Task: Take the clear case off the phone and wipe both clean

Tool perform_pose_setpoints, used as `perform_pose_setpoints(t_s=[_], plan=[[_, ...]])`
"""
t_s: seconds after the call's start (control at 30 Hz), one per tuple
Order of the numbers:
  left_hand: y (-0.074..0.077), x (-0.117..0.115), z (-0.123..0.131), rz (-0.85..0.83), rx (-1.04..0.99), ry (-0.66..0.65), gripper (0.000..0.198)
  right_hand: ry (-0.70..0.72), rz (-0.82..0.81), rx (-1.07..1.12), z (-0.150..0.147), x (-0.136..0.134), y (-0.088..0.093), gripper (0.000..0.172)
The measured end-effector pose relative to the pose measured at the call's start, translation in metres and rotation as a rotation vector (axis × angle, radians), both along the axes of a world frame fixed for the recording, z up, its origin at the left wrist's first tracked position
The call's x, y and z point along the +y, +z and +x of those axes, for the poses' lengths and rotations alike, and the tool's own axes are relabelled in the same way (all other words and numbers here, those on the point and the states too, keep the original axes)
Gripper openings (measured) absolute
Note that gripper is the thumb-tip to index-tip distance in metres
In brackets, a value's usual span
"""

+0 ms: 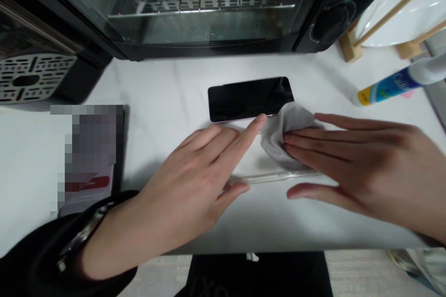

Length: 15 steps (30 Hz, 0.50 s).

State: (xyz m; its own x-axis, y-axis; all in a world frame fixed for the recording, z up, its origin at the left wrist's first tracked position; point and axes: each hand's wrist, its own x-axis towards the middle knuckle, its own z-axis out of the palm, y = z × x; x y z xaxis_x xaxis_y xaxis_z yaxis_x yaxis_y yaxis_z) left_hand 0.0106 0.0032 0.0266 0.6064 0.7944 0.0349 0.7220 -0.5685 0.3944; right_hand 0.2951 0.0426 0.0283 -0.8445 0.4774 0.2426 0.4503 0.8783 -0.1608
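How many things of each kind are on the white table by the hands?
Phones: 1, the black phone
Cloths: 1, the grey cloth under the right hand
Clear cases: 1, the clear case by the left hand
Tubes: 1, the blue and white tube
Ovens: 1, the black oven
Total: 5

The blue-and-white tube [397, 81] bears lettering that seems to begin "Cali"; nothing else is legible.

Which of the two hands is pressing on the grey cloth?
The right hand: its fingers lie flat on the grey cloth beside the phone. The left hand only points a fingertip toward the phone's edge.
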Motion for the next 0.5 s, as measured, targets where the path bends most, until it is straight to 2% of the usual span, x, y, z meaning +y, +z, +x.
perform_pose_setpoints(t_s=[0.07,0.13,0.2,0.3,0.37,0.5], plan=[[-0.001,-0.002,0.003,-0.034,-0.024,-0.028,0.089,0.082,-0.046,-0.010,-0.010,-0.008,-0.009,0.069],[-0.002,-0.004,0.007,-0.059,-0.027,-0.053,0.089,0.216,-0.163,-0.016,-0.021,-0.015,-0.017,0.084],[0.000,-0.006,0.006,-0.050,0.002,-0.053,0.089,0.273,-0.243,0.000,-0.025,-0.018,-0.018,0.085],[0.005,-0.004,-0.007,0.008,0.092,-0.022,0.088,0.237,-0.233,0.037,-0.019,-0.013,-0.008,0.069],[0.009,0.002,-0.021,0.048,0.156,-0.001,0.086,0.156,-0.157,0.025,-0.011,-0.007,0.000,0.062],[0.012,0.012,-0.034,0.064,0.176,-0.008,0.086,-0.001,0.026,-0.029,-0.006,0.001,0.000,0.066]])
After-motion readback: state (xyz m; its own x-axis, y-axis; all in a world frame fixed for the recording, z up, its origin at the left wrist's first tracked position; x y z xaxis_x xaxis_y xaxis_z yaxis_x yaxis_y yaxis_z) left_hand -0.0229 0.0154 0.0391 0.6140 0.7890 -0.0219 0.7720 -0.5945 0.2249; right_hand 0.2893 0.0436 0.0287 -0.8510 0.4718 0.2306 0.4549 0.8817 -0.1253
